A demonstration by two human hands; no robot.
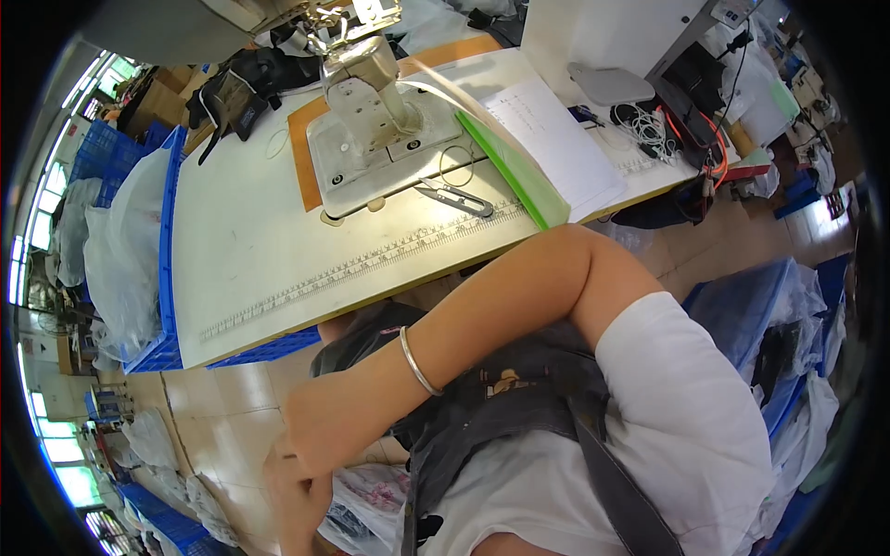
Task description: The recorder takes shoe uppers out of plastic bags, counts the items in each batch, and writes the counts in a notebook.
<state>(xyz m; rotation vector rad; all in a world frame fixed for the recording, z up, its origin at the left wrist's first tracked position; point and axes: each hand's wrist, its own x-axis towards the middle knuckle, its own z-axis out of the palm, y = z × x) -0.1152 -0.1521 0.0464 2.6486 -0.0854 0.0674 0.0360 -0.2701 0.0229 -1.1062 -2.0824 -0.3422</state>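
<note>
My right forearm, with a silver bangle (420,361) at the wrist, reaches across my body to the left. My right hand (329,422) is closed, its back turned up and its fingers mostly hidden. Right below it my left hand (297,486) is closed too, and the two hands meet. Whatever lies between their fingers, if anything, cannot be made out. Both hands are off the table's front edge, at its left. On the table (250,222) stands a sewing machine (366,102). Thread snips (459,198) lie in front of its base plate.
A printed ruler strip (371,259) runs along the table's front. A green folder (514,171) and white papers (552,139) lie at the right, near tangled white cable (646,130). Black fabric pieces (246,93) lie behind left. Blue crates (167,241) stand beside the table.
</note>
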